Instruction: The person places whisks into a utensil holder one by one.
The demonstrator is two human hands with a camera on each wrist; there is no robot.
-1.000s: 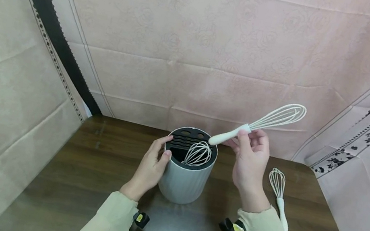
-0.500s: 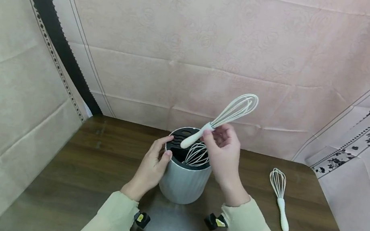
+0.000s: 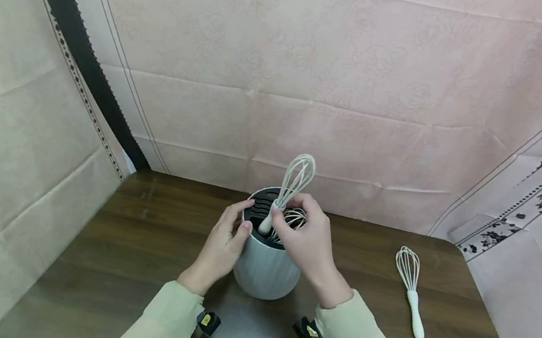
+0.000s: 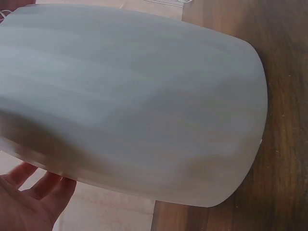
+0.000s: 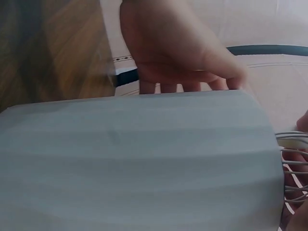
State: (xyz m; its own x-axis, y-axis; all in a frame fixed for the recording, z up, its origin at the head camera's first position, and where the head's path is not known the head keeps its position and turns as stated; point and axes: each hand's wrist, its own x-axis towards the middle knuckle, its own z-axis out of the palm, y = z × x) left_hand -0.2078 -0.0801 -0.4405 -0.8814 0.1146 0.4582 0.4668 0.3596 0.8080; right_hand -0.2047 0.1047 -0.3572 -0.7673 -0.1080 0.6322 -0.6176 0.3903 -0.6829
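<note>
A grey-white utensil holder [image 3: 266,273] with a black slotted insert stands upright on the table. My left hand [image 3: 220,244] holds its left side near the rim; the right wrist view also shows that left hand [image 5: 178,48] against the grey wall. With thumb and fingers, my right hand [image 3: 310,247] pinches a white whisk [image 3: 296,179] by the top of its handle. The wires point up, and the handle's lower end is over the insert's opening. Another whisk [image 3: 297,217] stands wires-up in the holder, partly hidden behind the right hand.
A third white whisk [image 3: 411,288] lies on the brown wooden table [image 3: 126,264], right of the holder. Pale patterned cloth [image 3: 286,76] hangs behind the table and along both sides.
My right hand has brought the whisk left and down over the holder, turning it from slanted to nearly upright. The left hand has kept its place on the holder.
</note>
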